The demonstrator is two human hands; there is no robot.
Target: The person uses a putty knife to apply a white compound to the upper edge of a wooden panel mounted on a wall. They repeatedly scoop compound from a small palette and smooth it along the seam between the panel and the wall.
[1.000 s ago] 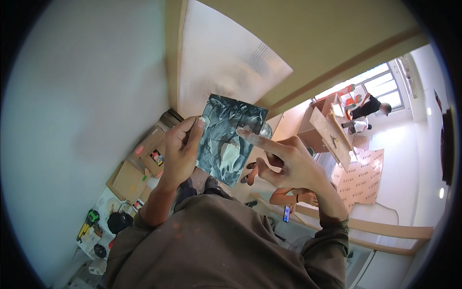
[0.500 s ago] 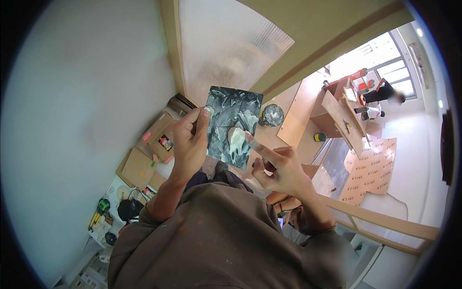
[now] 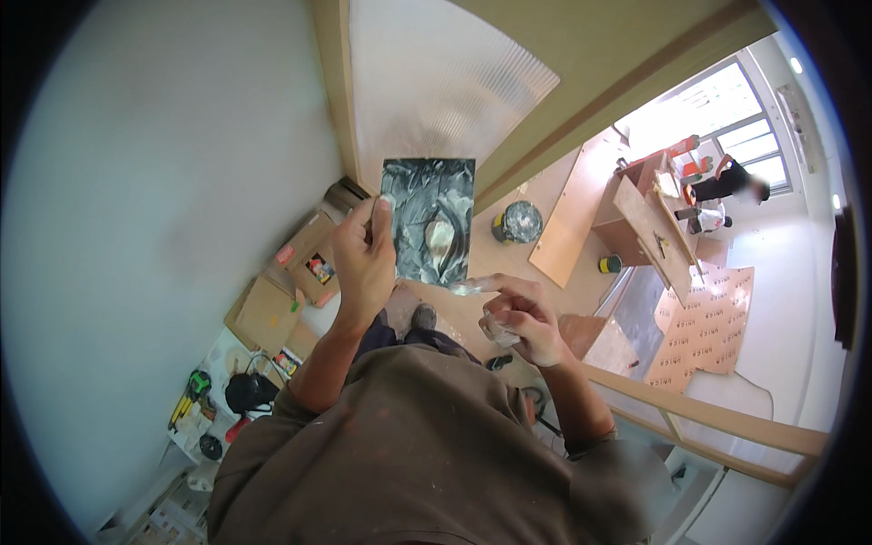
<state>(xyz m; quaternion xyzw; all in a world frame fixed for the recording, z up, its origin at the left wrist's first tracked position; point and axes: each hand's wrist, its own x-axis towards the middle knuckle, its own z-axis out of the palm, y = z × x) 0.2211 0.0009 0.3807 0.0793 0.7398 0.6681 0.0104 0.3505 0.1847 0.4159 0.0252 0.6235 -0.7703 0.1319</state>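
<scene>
My left hand (image 3: 363, 259) grips the left edge of a thin dark board (image 3: 409, 195), thumb on the front face. The board is upright in the picture and streaked all over with whitish-green paste. A thicker pale dab of paste (image 3: 440, 238) sits right of its middle. My right hand (image 3: 525, 325) is at the board's lower right corner, with the index finger stretched out and paste on its tip. Its other fingers are bent and smeared with paste; no tool shows in it. Whether the fingertip touches the board's edge I cannot tell.
A paste-smeared bucket (image 3: 518, 222) stands on the floor ahead, near a long wooden panel (image 3: 568, 222). A wooden door frame (image 3: 518, 150) with ribbed glazing rises ahead. Cardboard boxes (image 3: 268, 309) lie at left by the pale wall (image 3: 182, 182). Two people (image 3: 718, 195) are at the far right.
My right index finger has moved from the paste dab down to the board's lower right corner. The dab looks smaller. The board has shifted slightly left and up.
</scene>
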